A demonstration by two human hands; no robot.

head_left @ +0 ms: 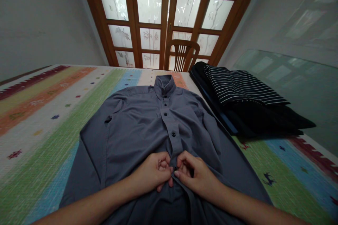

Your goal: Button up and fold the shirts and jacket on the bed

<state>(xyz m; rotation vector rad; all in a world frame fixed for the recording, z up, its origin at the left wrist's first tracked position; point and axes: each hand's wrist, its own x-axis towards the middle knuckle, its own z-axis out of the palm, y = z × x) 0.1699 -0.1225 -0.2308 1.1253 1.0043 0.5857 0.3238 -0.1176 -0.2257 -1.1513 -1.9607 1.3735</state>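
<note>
A grey long-sleeved shirt (137, 119) lies front side up, its stand collar (165, 86) pointing away from me. Dark buttons run down the placket, and the upper ones look fastened. Low on the placket, my left hand (155, 170) pinches the fabric at its edge. My right hand (194, 174) is closed on the other side of the placket, thumb and finger at a dark button (175, 169). The fingertips of both hands almost meet there. Below them the two front edges part slightly.
The shirt rests on a striped, multicoloured tablecloth (60, 126). To the right is a stack of folded dark clothes (253, 119) with a black-and-white striped garment (243, 84) on top. A wooden chair (182, 54) stands beyond the table, before paned wooden doors (165, 17).
</note>
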